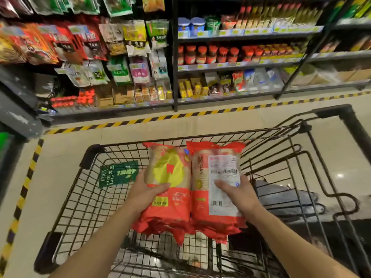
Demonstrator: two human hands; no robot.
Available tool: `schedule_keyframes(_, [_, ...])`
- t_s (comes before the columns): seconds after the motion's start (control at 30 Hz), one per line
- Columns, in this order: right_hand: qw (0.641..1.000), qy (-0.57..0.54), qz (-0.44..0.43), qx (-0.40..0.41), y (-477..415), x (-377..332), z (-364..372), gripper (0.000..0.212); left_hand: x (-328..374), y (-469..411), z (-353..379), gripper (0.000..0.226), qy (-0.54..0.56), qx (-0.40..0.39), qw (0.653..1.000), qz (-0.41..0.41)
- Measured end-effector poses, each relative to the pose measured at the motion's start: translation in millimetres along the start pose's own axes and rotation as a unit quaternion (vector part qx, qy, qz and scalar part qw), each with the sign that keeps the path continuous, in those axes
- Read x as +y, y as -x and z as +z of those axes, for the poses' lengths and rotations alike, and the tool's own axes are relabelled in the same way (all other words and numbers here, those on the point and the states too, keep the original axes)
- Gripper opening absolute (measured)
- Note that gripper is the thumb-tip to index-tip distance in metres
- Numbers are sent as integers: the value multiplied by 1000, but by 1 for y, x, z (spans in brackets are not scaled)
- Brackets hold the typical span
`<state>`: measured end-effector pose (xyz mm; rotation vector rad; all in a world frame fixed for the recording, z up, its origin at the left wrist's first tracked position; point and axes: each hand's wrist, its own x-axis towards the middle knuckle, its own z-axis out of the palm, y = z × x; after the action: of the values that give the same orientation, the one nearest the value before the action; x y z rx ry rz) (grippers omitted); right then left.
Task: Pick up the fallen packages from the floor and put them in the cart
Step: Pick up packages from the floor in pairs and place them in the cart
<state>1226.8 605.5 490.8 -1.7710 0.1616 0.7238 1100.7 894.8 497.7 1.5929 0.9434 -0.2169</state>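
Two red noodle packages sit side by side above the black wire cart (88, 157). My left hand (147, 194) grips the left package (170, 177), which shows a yellow and red front. My right hand (239, 194) grips the right package (215, 183), turned with its white label and barcode up. More red packaging bunches beneath both, at their near ends. Both packages hover over the cart's basket, inside its rim.
Store shelves (241, 37) full of jars, packets and boxes stand ahead. Yellow and black hazard tape (180, 115) runs along the tiled floor at the shelf base and down the left. A green floor sign (118, 173) shows through the cart wires. A dark grey bag (281, 195) lies at the cart's right.
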Motion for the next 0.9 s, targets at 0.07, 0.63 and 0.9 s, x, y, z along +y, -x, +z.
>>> schedule_keyframes(0.07, [1000, 19, 5, -14, -2, 8, 4, 58, -8, -4, 4, 89, 7, -6, 1000, -18])
schedule_keyframes(0.63, [978, 187, 70, 57, -24, 17, -9, 92, -16, -30, 23, 115, -108, 4, 994, -23])
schedule_keyframes(0.9, [929, 360, 45, 76, -10, -33, -7, 116, 30, 1, 15, 138, -189, 59, 980, -4])
